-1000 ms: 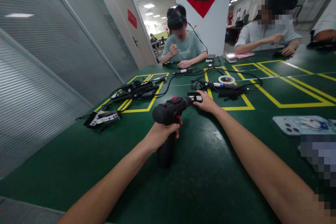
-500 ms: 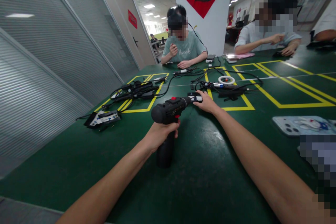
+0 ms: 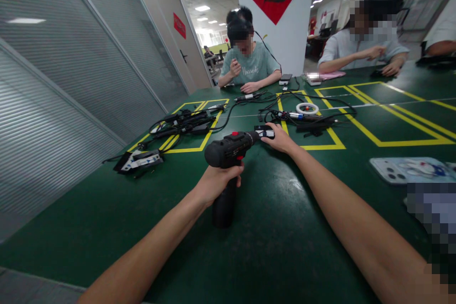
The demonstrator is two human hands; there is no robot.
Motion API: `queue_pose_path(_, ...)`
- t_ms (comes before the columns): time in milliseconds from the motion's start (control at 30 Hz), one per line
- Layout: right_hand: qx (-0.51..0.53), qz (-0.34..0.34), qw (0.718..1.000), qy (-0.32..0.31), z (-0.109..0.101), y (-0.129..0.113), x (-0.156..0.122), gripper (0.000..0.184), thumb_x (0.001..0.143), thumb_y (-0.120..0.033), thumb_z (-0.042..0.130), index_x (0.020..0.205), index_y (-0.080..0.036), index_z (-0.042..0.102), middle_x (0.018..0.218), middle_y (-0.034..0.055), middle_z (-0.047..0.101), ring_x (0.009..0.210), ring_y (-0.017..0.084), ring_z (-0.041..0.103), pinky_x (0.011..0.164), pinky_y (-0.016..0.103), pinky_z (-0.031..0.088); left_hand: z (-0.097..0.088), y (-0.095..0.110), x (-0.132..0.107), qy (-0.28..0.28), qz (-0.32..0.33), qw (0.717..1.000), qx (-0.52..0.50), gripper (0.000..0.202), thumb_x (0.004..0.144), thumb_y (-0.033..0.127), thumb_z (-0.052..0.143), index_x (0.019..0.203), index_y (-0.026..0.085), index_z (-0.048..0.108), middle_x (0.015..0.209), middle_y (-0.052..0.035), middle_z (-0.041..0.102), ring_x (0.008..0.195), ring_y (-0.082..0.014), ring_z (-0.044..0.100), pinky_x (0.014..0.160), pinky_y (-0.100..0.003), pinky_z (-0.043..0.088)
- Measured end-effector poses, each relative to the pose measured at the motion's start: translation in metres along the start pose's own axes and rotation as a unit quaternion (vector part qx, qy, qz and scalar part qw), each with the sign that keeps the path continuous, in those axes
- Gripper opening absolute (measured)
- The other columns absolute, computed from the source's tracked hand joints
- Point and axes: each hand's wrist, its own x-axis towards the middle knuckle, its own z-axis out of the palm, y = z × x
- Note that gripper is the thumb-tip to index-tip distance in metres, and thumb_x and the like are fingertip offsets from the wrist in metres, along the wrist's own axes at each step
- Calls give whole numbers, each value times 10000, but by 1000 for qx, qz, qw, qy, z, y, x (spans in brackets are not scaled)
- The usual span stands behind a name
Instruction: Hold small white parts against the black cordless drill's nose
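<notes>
Green table [image 3: 270,237] stands beside glass wall [image 3: 89,57], left hand [image 3: 218,183] gripping drill [image 3: 228,150], right hand [image 3: 280,139] pinching piece [image 3: 265,133].

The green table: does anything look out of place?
The tangle of black cables at the left looks untidy, straggling over a yellow outline. No spill shows, and the drill in the left hand looks intact.

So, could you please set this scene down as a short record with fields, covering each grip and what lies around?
Left grip: closed around the handle of a black drill
Right grip: holding a small black-and-white part
Drill: handle down, front end at the part; exact contact unclear
Surface: green table with yellow lines
Left side: tangled black cables
Beyond right grip: white ring
Right side: phone
Across: person in teal shirt
</notes>
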Motion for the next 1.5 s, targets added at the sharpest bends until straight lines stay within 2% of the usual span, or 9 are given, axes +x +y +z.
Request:
queue_pose_path(133, 3, -3, 1000, 2, 0, 0, 0, 615, 776, -416, 650, 1325, -234, 439, 1181, 95, 488, 1070, 238, 544, 971, 403, 428, 0, 1, 0, 0, -1, 1000, -2, 205, 735, 269, 650, 884, 134, 611, 799, -24, 603, 534, -116, 549, 562, -268, 413)
queue_pose_path(300, 0, -4, 1000, -1, 0, 2, 0, 656, 749, -395, 684, 1333, -237, 431, 1192, 96, 482, 1090, 243, 533, 978, 410, 423, -1, 2, -1, 2, -13, 1000, 18, 207, 747, 285, 641, 877, 126, 622, 662, -9, 584, 530, -136, 551, 562, -268, 399)
queue_pose_path(500, -5, -5, 1000, -1, 1, 4, 1, 690, 723, -365, 713, 1337, -235, 427, 1176, 94, 482, 1088, 241, 531, 975, 406, 427, 1, 1, 0, 11, -8, 1000, 2, 232, 716, 290, 661, 883, 134, 623, 768, -30, 613, 533, -130, 552, 564, -276, 419)
queue_pose_path(800, -5, -4, 1000, 0, 0, 2, 0, 684, 729, -391, 707, 1336, -241, 429, 1177, 88, 482, 1068, 237, 539, 964, 393, 431, -1, 1, 0, 10, -10, 1000, 3, 225, 727, 279, 659, 896, 135, 622, 751, -26, 619, 530, -129, 556, 557, -269, 412)
queue_pose_path(1000, -9, 2, 1000, 3, 0, -1, 0, 602, 789, -448, 628, 1324, -238, 447, 1156, 95, 502, 1038, 236, 552, 947, 390, 442, 1, 3, -1, 10, -25, 1000, 15, 221, 722, 283, 657, 875, 125, 637, 611, -10, 593, 514, -146, 549, 543, -267, 396)
queue_pose_path(1300, -5, 8, 1000, 6, -2, -2, 0, 513, 830, -356, 551, 1319, -226, 464, 1150, 107, 509, 1045, 259, 554, 957, 412, 447, 1, 3, -1, 13, -12, 1000, 18, 207, 724, 280, 650, 866, 130, 639, 619, -10, 592, 514, -139, 541, 547, -264, 386)
queue_pose_path(1400, -5, 8, 1000, 7, -1, -2, 1, 514, 827, -353, 549, 1318, -223, 466, 1160, 109, 508, 1053, 263, 550, 961, 416, 445, 1, 2, -1, 9, -1, 1000, 12, 197, 731, 277, 642, 872, 139, 633, 686, -15, 606, 529, -134, 545, 567, -272, 403)
queue_pose_path(1500, -8, 10, 1000, 7, -1, -2, 1, 517, 829, -357, 545, 1321, -225, 462, 1160, 108, 509, 1054, 262, 547, 958, 416, 447, 1, 1, 0, 4, -2, 1000, 12, 185, 742, 279, 636, 864, 141, 631, 664, -9, 597, 530, -131, 542, 581, -274, 410)
